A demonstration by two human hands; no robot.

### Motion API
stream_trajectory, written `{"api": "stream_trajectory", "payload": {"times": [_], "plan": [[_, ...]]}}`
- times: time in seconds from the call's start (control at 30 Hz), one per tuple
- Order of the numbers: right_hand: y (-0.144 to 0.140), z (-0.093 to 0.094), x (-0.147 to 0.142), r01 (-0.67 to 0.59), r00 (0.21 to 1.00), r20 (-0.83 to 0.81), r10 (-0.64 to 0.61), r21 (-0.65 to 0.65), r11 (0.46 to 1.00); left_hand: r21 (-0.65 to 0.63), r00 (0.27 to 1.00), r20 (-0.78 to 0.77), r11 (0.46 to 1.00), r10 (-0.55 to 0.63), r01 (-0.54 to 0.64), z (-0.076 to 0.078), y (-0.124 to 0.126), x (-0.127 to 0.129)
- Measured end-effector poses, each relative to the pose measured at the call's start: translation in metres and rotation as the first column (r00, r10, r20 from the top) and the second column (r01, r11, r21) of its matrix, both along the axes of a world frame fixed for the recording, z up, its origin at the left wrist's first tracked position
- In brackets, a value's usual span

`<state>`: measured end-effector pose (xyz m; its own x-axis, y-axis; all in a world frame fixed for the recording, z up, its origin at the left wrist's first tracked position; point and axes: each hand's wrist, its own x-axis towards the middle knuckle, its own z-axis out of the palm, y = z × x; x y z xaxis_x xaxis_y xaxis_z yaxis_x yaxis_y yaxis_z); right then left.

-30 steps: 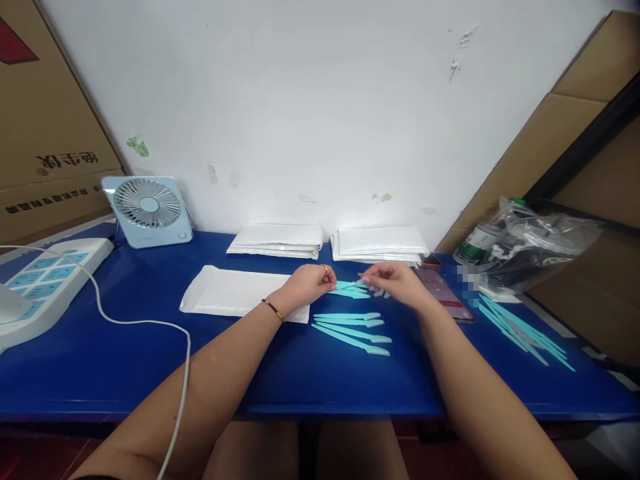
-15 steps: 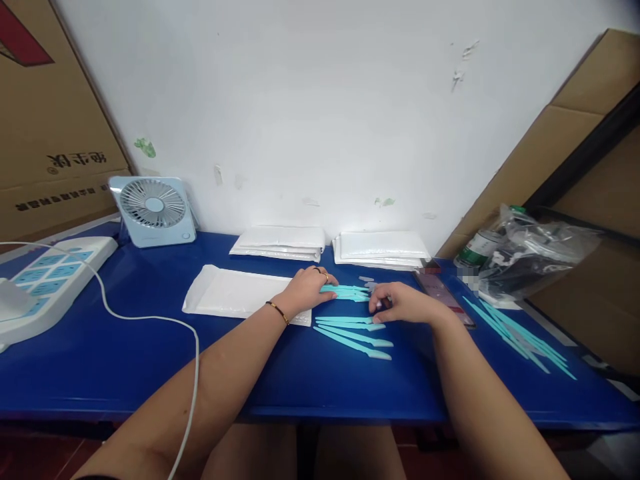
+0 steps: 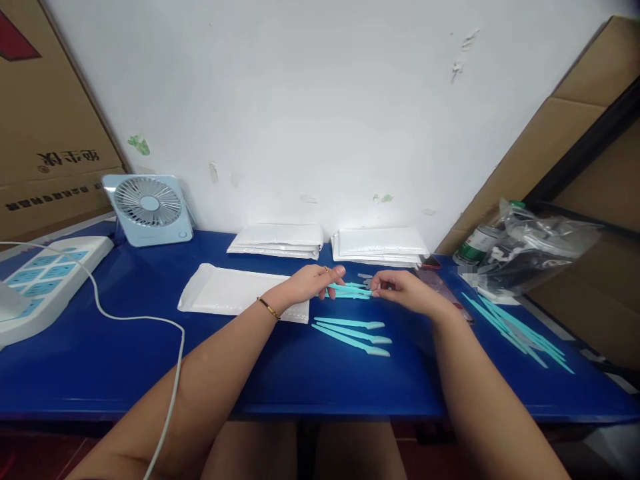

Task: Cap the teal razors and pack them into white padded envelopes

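At the middle of the blue surface (image 3: 125,360), the person's two hands meet over a small bundle of turquoise razor sticks (image 3: 350,291). The left hand (image 3: 313,283) pinches the bundle's left end, fingers curled around it, with a ring on one finger and a thin bracelet at the wrist. The right hand (image 3: 407,293) closes its fingertips on the bundle's right end, where the pale caps sit. The bundle is held level between both hands, low over the surface; whether it touches the surface cannot be told.

Just nearer than the hands, three loose razor sticks (image 3: 353,332) lie on the surface, fanned slightly, caps to the right. Left of the left hand a flat white padded envelope (image 3: 227,293) lies with its near right corner under the wrist. Farther back, against the wall, stand two stacks of white envelopes: the left stack (image 3: 277,240) and the right stack (image 3: 380,244).

At far left a small light-blue desk fan (image 3: 147,210) faces the viewer, and beside it lies a white power strip (image 3: 47,280) with a white cable (image 3: 150,327) curving across the surface toward the near edge. On the right, a heap of turquoise sticks (image 3: 515,330) lies well apart from the hands, with a clear plastic bag (image 3: 537,250) and a green-labelled bottle (image 3: 475,245) behind it. Brown cardboard boxes (image 3: 45,133) lean at the far left and right.
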<state>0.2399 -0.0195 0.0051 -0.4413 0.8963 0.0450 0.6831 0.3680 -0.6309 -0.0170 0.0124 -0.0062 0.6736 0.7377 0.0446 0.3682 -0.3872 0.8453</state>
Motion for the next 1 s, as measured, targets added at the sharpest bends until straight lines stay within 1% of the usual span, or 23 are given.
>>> {"api": "stream_trajectory", "payload": {"times": [0.07,0.17,0.23,0.3,0.37,0.43,0.47,0.53,0.6,0.67,0.7,0.73,0.8,0.83,0.87,0.9,0.93,1.0], "plan": [[0.002,-0.002,0.001,0.011,1.0,-0.015,-0.011,0.007,1.0,0.098,0.997,-0.067,0.995,0.034,-0.027,0.0,0.004,-0.001],[0.008,-0.007,0.009,0.029,0.999,-0.018,-0.028,0.023,0.999,0.279,0.967,-0.142,0.946,0.209,-0.164,0.0,0.01,-0.004],[0.013,-0.011,0.017,0.077,0.997,-0.009,-0.077,0.038,0.996,0.331,0.939,-0.153,0.911,0.309,-0.245,-0.002,0.013,-0.006],[0.017,-0.013,0.023,0.145,0.989,0.017,-0.146,0.061,0.988,0.349,0.923,-0.17,0.897,0.345,-0.272,-0.006,0.015,-0.007],[0.017,-0.012,0.026,0.188,0.98,0.051,-0.194,0.097,0.977,0.374,0.916,-0.213,0.895,0.339,-0.244,-0.011,0.016,-0.006],[0.013,-0.008,0.024,0.154,0.985,0.06,-0.161,0.109,0.982,0.406,0.911,-0.252,0.891,0.325,-0.205,-0.017,0.016,-0.005],[0.01,-0.006,0.021,0.103,0.993,0.055,-0.109,0.09,0.991,0.417,0.911,-0.263,0.889,0.318,-0.19,-0.019,0.017,-0.005],[0.003,-0.002,0.013,-0.037,0.997,0.061,0.037,0.0,0.999,0.427,0.911,-0.276,0.888,0.307,-0.17,-0.022,0.017,-0.004],[-0.002,0.0,0.004,-0.15,0.981,0.11,0.161,-0.098,0.984,0.448,0.909,-0.274,0.878,0.313,-0.167,-0.02,0.015,-0.004],[-0.004,-0.001,-0.004,-0.212,0.959,0.156,0.236,-0.155,0.965,0.487,0.919,-0.242,0.858,0.312,-0.163,-0.016,0.011,-0.002],[-0.004,-0.001,-0.007,-0.225,0.953,0.166,0.252,-0.164,0.96,0.499,0.932,-0.225,0.855,0.284,-0.14,-0.012,0.007,-0.001],[-0.005,-0.002,-0.009,-0.227,0.952,0.169,0.254,-0.167,0.959,0.501,0.949,-0.216,0.86,0.229,-0.094,-0.009,0.003,0.0],[-0.005,-0.001,-0.011,-0.194,0.963,0.155,0.221,-0.172,0.966,0.483,0.966,-0.248,0.874,0.078,0.054,-0.002,-0.007,0.004],[-0.005,0.0,-0.011,-0.167,0.972,0.139,0.191,-0.168,0.972,0.471,0.958,-0.286,0.873,0.013,0.129,0.001,-0.011,0.006],[-0.005,0.001,-0.01,-0.137,0.981,0.116,0.156,-0.16,0.978,0.464,0.944,-0.33,0.866,-0.025,0.185,0.003,-0.014,0.008],[-0.005,0.002,-0.008,-0.111,0.989,0.086,0.124,-0.15,0.982,0.468,0.929,-0.369,0.857,-0.032,0.216,0.004,-0.016,0.009],[-0.004,0.002,-0.005,-0.089,0.994,0.05,0.097,-0.136,0.987,0.484,0.918,-0.397,0.846,-0.013,0.221,0.005,-0.016,0.01],[0.0,0.001,0.004,-0.03,1.0,-0.006,0.03,-0.093,0.995,0.542,0.911,-0.405,0.822,0.075,0.173,0.003,-0.011,0.009]]}}
